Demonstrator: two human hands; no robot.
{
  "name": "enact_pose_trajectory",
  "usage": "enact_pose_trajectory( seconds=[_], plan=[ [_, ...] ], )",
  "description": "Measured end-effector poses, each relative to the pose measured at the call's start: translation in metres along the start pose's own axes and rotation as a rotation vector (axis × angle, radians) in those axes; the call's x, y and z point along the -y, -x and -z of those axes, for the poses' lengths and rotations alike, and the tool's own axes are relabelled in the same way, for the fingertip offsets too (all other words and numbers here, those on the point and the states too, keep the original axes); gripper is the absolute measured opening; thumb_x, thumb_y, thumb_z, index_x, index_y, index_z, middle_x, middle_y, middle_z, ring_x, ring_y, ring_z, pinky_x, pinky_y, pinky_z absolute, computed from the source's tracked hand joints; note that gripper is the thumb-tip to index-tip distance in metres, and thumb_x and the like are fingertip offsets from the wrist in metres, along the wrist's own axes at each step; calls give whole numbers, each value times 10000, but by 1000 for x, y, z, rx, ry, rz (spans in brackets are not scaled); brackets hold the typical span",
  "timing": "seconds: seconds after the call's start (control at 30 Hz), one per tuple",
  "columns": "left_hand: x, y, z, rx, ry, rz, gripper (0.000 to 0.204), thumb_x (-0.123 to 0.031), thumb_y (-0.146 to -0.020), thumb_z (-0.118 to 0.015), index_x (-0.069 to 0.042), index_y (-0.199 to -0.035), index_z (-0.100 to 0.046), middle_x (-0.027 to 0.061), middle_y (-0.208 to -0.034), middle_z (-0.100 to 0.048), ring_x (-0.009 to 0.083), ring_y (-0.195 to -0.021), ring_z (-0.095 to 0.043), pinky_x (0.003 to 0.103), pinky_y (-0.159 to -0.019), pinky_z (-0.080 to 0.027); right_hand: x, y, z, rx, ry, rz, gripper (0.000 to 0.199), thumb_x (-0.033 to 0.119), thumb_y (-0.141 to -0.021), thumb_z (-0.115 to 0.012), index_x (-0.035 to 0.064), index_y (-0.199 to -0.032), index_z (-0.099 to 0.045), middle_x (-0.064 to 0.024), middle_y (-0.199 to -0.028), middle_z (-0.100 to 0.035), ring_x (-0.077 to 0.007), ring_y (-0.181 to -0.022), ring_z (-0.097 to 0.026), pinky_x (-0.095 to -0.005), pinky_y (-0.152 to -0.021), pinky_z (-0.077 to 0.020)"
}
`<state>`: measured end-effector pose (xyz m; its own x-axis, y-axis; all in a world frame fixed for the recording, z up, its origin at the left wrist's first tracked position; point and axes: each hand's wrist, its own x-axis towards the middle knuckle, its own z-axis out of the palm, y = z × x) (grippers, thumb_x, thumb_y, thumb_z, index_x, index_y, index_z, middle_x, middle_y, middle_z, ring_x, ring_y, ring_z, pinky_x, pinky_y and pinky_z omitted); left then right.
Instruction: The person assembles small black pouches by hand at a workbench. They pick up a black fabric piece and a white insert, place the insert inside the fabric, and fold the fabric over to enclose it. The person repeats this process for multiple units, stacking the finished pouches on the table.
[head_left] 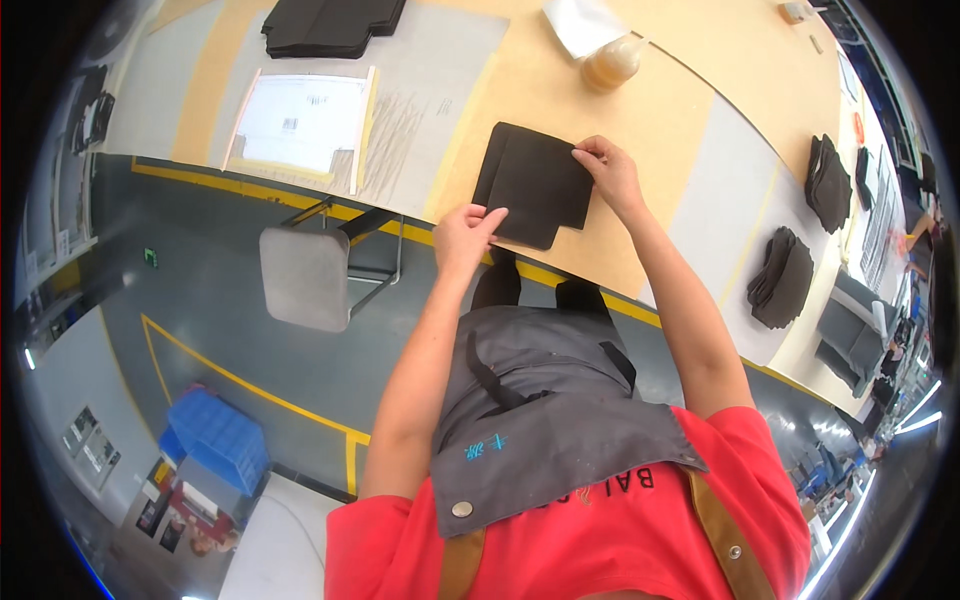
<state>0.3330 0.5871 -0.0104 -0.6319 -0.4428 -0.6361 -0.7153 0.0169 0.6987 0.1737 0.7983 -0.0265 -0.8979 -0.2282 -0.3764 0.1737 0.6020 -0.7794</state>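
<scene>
A flat black piece of sheet material (545, 185), with a notched lower right corner, lies at the table's near edge. It looks folded or doubled, with a second layer showing along its left side. My left hand (465, 238) pinches its lower left edge between thumb and fingers. At its upper right corner, my right hand (608, 170) grips the edge the same way. Whether it is leather or another sheet cannot be told.
A bottle of amber liquid (610, 65) stands beyond the piece, beside a white sheet (580, 25). Black stacks lie far left (330, 25) and at right (780, 278). A paper sheet (300, 120) is fixed on the table. A stool (305, 278) stands left.
</scene>
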Motion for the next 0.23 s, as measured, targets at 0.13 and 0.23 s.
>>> enact_pose_trajectory(
  seconds=[0.13,0.23],
  plan=[
    [-2,4,36,-176,-121,-129,343,-295,-854,-813,-32,-1058,-730,87,-882,-752,139,-783,-719,281,-674,-588,3,-1,1,2,64,-19,203,220,-922,-712,45,-1024,-712,-102,-909,-737,-203,-845,-694,-324,-792,-536],
    [12,-4,35,-138,-225,-263,381,-296,-853,-818,-86,-1160,-735,109,-993,-770,185,-839,-734,323,-814,-594,0,-3,-1,15,57,-17,221,232,-922,-714,53,-1051,-715,-111,-940,-744,-215,-867,-703,-334,-815,-539]
  ],
)
